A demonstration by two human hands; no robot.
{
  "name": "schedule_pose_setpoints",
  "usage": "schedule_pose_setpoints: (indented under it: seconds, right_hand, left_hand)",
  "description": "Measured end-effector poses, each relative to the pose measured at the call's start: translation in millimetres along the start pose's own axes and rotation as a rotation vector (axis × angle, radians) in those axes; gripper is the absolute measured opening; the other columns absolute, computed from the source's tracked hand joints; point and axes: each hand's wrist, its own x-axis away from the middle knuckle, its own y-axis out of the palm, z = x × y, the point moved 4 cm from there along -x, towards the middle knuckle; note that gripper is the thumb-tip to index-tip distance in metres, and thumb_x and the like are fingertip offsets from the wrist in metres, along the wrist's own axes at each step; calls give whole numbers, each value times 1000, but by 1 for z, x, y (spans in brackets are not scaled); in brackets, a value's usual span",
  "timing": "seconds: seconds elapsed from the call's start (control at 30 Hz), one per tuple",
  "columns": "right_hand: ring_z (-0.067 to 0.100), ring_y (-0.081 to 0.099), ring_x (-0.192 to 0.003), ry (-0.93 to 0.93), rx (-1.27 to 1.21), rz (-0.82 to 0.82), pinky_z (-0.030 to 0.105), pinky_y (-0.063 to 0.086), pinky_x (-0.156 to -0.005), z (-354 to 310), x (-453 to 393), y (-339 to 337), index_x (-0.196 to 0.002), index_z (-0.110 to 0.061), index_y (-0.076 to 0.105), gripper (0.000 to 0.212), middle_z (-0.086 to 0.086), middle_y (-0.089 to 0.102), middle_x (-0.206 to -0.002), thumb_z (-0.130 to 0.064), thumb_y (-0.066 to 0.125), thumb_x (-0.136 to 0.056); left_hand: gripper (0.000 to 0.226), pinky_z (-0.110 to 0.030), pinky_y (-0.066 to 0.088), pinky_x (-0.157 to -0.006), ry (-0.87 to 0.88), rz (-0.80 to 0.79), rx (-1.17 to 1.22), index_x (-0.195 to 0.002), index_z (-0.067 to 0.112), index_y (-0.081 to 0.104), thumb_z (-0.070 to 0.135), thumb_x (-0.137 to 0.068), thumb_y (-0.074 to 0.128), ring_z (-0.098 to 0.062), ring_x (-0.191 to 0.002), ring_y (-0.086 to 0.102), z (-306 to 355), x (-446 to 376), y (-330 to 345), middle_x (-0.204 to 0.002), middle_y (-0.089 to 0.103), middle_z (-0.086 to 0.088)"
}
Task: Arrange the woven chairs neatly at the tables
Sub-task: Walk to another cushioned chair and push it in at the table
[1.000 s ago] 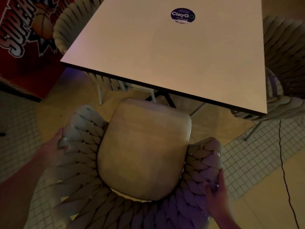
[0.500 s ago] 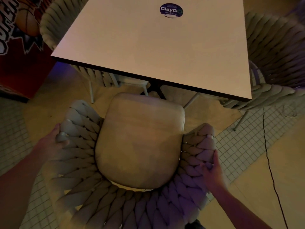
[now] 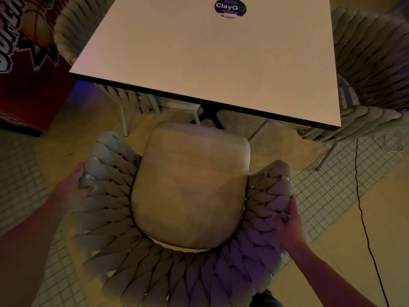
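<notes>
Small-tiled floor (image 3: pixel 20 187) lying under square smooth table (image 3: pixel 212 63). Near its front edge, braided woven chair (image 3: pixel 190 187); left hand (image 3: pixel 76 191) and right hand (image 3: pixel 290 227) gripping its arms. Chair back cropped.

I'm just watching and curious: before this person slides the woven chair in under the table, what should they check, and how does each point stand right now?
1. Left hand gripping the beige woven-rope chair by its left arm: ok.
2. Right hand gripping the chair's right arm: ok.
3. Seat front facing the near edge of the pale square table: ok.
4. Seat already tucked under the table: not ok, it sits short of the edge.
5. Dark table base clear of the chair's legs: cannot tell, the legs are hidden.
6. Thin black cable on the floor stays off the chair's path: ok, it lies to the right.
</notes>
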Motion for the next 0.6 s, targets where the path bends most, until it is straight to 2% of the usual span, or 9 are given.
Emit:
schedule_pose_setpoints:
  seconds: [0.23,0.5,0.6]
  right_hand:
    - [31,63,-89,24,-26,-8,48,53,-80,3,-8,-7,-151,-28,9,83,9,68,-91,-18,61,-87]
    - [24,60,-84,2,-19,1,41,51,-74,2,-6,-8,-152,-25,10,84,-1,65,-84,-18,63,-87]
    - [23,57,-80,-13,13,14,35,46,-65,4,-3,-9,-152,-24,11,82,2,64,-87,-21,62,-88]
  left_hand:
    - [84,-45,31,-107,4,-5,-18,-151,33,13,26,-87,65,-40,-135,36,6,13,6,-153,34,-15]
    - [86,-45,29,-108,-2,-12,17,-151,33,14,25,-85,68,-38,-137,34,6,11,6,-154,33,-13]
    - [86,-47,32,-107,-3,-21,2,-151,35,13,27,-85,68,-39,-135,36,6,13,6,-153,35,-13]
